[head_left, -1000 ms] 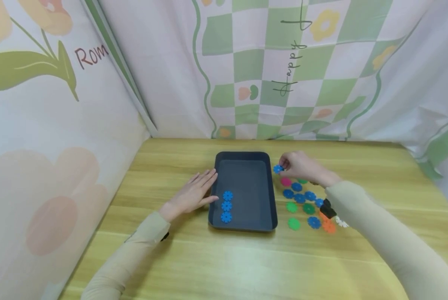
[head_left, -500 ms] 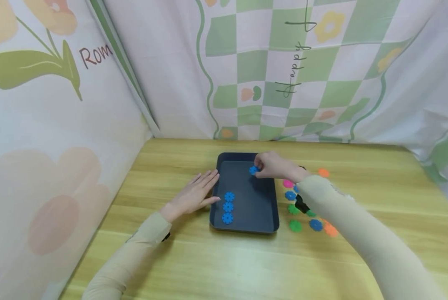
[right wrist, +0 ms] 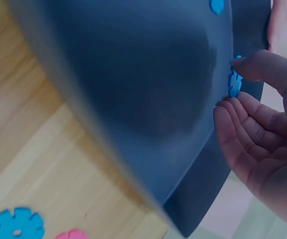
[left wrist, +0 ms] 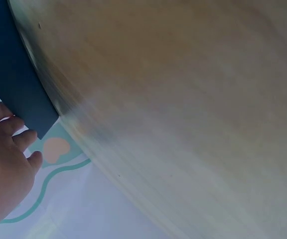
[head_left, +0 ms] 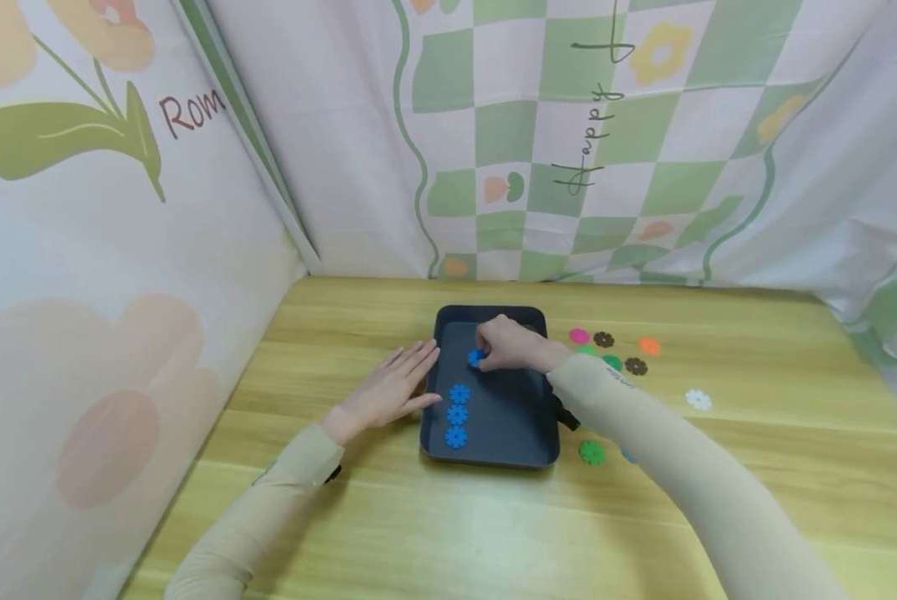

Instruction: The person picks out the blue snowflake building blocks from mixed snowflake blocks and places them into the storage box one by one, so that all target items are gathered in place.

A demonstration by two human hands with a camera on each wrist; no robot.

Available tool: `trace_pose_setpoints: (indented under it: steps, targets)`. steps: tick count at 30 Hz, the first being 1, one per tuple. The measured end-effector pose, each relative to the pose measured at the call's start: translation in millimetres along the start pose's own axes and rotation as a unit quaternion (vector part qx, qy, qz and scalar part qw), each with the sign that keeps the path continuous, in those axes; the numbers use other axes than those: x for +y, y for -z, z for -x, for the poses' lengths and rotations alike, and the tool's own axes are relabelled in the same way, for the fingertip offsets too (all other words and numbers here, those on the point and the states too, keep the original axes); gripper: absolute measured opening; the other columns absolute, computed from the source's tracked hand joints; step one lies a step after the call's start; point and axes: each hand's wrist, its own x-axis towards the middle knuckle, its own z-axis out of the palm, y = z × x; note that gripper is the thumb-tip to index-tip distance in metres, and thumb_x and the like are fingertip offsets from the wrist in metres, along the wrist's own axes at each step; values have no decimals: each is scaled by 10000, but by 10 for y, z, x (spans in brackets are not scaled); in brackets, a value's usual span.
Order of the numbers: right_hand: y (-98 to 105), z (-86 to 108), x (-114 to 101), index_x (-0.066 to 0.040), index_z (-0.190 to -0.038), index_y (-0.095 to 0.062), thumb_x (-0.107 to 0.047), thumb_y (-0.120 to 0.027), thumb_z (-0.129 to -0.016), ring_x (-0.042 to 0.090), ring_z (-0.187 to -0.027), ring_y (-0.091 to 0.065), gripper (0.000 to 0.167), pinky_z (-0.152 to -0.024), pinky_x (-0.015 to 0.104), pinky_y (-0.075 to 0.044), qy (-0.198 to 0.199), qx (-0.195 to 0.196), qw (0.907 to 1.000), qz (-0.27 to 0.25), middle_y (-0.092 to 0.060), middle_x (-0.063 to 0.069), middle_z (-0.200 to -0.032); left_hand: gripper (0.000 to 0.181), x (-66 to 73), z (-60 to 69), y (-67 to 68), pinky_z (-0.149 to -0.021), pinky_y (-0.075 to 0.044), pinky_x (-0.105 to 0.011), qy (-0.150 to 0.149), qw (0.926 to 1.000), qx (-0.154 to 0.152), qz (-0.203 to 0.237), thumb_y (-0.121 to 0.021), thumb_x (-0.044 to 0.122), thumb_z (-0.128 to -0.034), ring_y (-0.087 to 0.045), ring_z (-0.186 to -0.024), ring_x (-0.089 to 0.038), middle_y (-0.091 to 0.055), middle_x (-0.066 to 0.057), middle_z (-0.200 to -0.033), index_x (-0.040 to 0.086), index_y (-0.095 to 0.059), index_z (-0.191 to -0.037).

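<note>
My right hand pinches a blue snowflake disc between thumb and fingers, over the upper left part of the dark tray. In the right wrist view the same blue snowflake disc is seen nearly edge-on at the fingertips. Three blue snowflake discs lie in a column along the tray's left side, below the held one. My left hand touches the tray's left rim with its fingers straight; in the left wrist view those fingers rest against the tray's outer wall.
Right of the tray lie loose snowflake discs: pink, brown, orange, white and green. My right sleeve covers others. A printed curtain hangs behind the wooden table.
My right hand has carried the blue disc leftward from beside the tray's right edge to over its left part. The left hand keeps its place at the rim.
</note>
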Motion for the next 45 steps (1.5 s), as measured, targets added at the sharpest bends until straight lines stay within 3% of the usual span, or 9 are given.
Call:
trace_pose_setpoints:
  steps: [7, 17, 28, 40, 45]
  targets:
    - [-93, -85, -88, -11, -991, -682, -177, -755, -866, 143, -753, -608, 220, -701, 279, -539, 77, -159, 9998, 117, -679, 89, -914, 790, 13, 11, 16, -1275, -175, -465, -53, 10000, 22, 25, -374, 589, -1018, -160, -1559, -266, -113, -70, -1686, 109, -147, -1602]
    - [-177, -155, -153, -10, -1033, -686, -146, -725, -889, 141, -784, -622, 202, -728, 278, -557, 200, -446, 9988, 104, -689, 95, -966, 783, -8, 3, 14, -1274, -179, -469, -78, 9999, 56, 49, -389, 577, -1018, -170, -1557, -269, -125, -76, -1684, 108, -157, -1601]
    - [-215, -174, -154, -13, -1026, -695, -143, -725, -895, 136, -766, -614, 187, -709, 265, -545, 197, -445, 9987, 145, -690, 89, -946, 785, -17, -1, 1, -1275, -175, -469, -42, 10000, 18, 83, -382, 586, -1016, -163, -1559, -261, -117, -65, -1686, 122, -145, -1604]
    - [-227, -160, -144, -18, -1074, -704, -167, -730, -902, 156, -874, -673, 229, -810, 314, -594, 298, -409, 9986, 171, -720, 105, -1021, 785, 0, 4, 35, -1276, -171, -466, -31, 10000, -15, 87, -382, 588, -1016, -168, -1558, -260, -119, -68, -1685, 120, -149, -1603]
    - [-135, -68, -146, -11, -1039, -718, -150, -733, -894, 171, -863, -695, 201, -796, 322, -603, 537, -126, 9985, 55, -736, 107, -986, 786, -4, 7, 26, -1275, -174, -468, -54, 10000, -3, 65, -385, 582, -1018, -168, -1558, -266, -119, -77, -1685, 108, -156, -1601]
